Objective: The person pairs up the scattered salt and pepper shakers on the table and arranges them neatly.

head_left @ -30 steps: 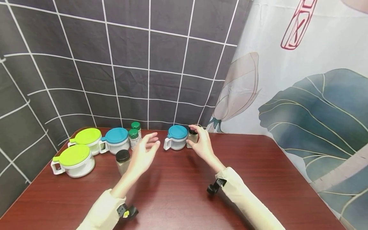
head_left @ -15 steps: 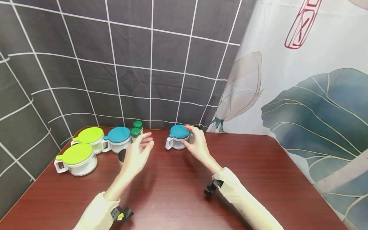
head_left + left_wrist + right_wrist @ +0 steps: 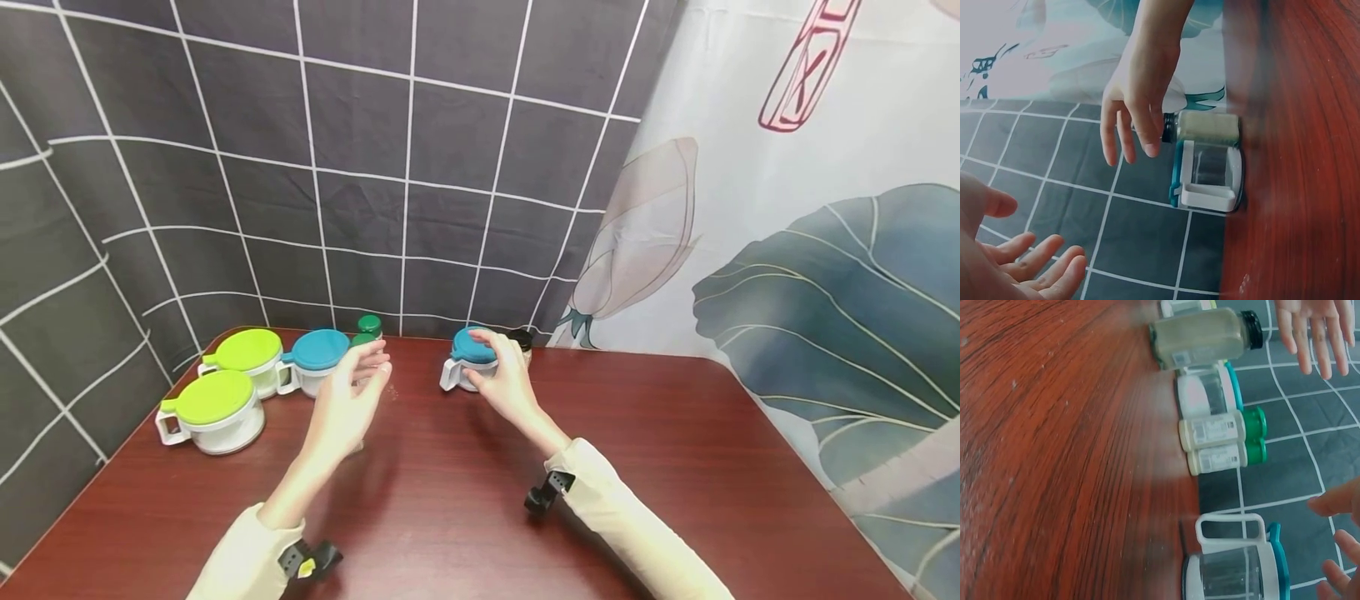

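My right hand [image 3: 510,387] is held near a seasoning jar with a blue lid [image 3: 468,350], fingers loosely curved, overlapping the jar's right side in the head view. The left wrist view has the right hand [image 3: 1141,94] above the lids, with nothing in its grasp. Beside that jar stands a glass shaker jar with a black cap [image 3: 1207,127], mostly covered in the head view. My left hand [image 3: 341,425] hovers further left, palm inward, holding nothing. Behind it in the head view, another black-capped jar [image 3: 1207,340] is almost hidden; the right wrist view shows it upright on the table.
Two jars with lime lids [image 3: 217,417] stand at the left, near a second blue-lidded jar [image 3: 318,350]. Two green-capped bottles [image 3: 1216,428] stand beside it. A dark gridded cloth [image 3: 360,208] rises behind the reddish table [image 3: 675,475].
My right hand has shifted left, from the black-capped jar to the blue-lidded one. My left hand has drifted left across the other black-capped jar. The head view has turned slightly left.
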`<state>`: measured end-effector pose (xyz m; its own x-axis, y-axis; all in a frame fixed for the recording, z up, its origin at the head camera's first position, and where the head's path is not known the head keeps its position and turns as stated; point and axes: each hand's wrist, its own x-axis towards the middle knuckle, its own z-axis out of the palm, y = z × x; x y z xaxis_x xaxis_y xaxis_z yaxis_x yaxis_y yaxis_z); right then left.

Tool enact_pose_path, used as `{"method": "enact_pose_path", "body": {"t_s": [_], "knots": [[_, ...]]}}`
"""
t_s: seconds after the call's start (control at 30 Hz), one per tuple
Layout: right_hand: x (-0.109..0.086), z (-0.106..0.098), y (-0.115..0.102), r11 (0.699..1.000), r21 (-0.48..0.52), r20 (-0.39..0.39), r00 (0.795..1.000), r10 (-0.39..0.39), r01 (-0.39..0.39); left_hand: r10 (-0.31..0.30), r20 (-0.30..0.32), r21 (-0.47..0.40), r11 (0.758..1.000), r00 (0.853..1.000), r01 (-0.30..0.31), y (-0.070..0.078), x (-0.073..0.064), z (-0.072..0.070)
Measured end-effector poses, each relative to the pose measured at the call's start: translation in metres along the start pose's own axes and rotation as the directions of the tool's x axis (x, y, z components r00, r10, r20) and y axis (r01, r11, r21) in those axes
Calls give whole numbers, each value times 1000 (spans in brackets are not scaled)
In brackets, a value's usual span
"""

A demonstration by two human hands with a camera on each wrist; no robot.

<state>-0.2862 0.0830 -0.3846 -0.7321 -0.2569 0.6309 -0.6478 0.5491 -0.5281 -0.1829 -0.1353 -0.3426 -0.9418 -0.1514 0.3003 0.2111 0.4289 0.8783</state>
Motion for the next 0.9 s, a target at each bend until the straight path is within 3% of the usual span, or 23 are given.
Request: {"method": "enact_pose_path", "body": {"t_s": [0.43,0.9], "knots": [[2,16,-10,998,45,25,999,-47,46,30,-18,-4,1000,999,-30,3,0,-14],[1,24,-18,996,88,65,998,-25,19,18,-53,34,999,998,-17,-4,-5,-25]]}}
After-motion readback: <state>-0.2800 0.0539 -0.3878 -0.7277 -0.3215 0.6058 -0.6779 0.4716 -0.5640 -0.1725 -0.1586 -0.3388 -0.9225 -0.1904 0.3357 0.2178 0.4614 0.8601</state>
